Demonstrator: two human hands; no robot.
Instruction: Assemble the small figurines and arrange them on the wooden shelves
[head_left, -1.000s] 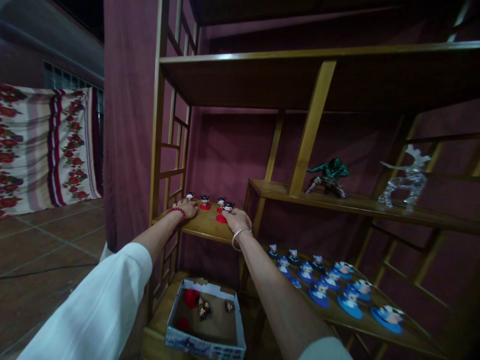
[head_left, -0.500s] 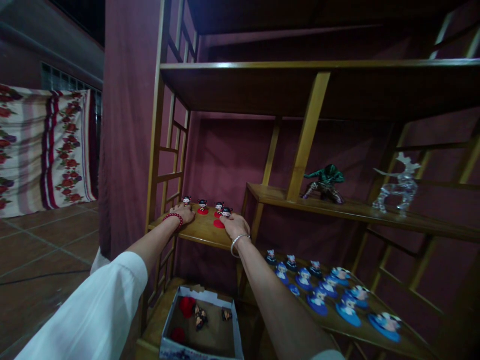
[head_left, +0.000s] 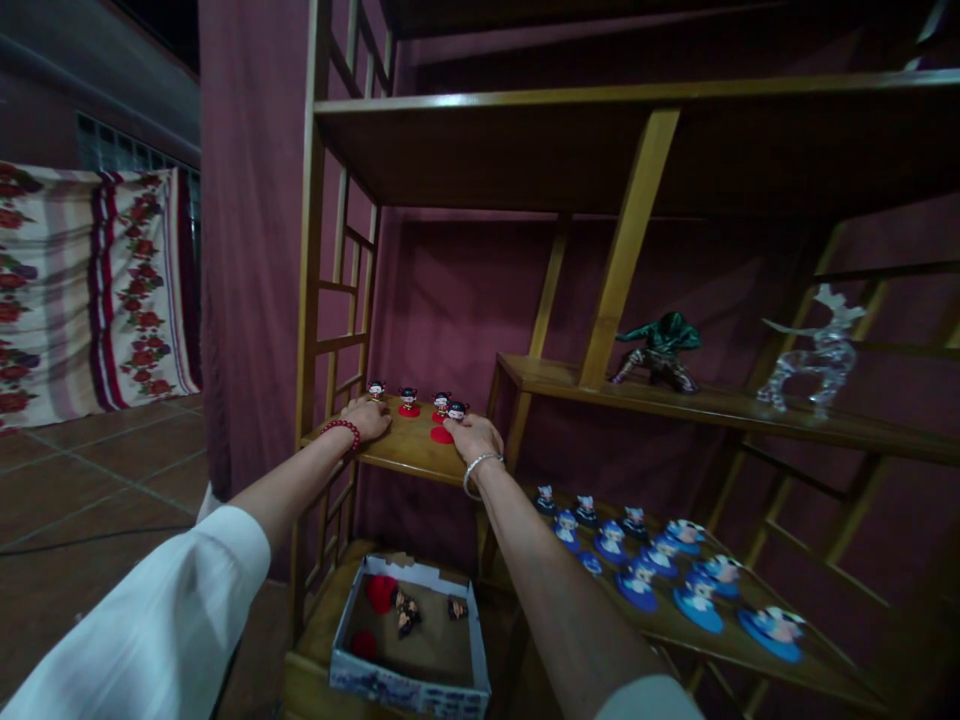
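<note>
My right hand (head_left: pixel 475 438) is closed on a small figurine (head_left: pixel 456 411) with dark hair, held over or against a round red base (head_left: pixel 442 435) on the small wooden shelf (head_left: pixel 401 457). My left hand (head_left: pixel 369 420) lies on the left end of this shelf, fingers stretched forward, close to another dark-haired figurine (head_left: pixel 376 390) whose lower part is hidden. Between my hands, a figurine (head_left: pixel 408 401) stands on a red base, and one more (head_left: pixel 441 404) stands just behind the held one.
Below stands an open cardboard box (head_left: pixel 411 690) containing loose figurines (head_left: pixel 407 612) and red pieces (head_left: pixel 382 594). Several blue-based figurines (head_left: pixel 637 582) occupy the lower right shelf. Above them are a green crouching statue (head_left: pixel 660 352) and a clear deer ornament (head_left: pixel 814 358). A wooden post (head_left: pixel 631 250) rises mid-shelf.
The view has shifted slightly, so the shelves and box appear higher. Both hands keep nearly the same places on the shelf, the right still at the figurine by the red base.
</note>
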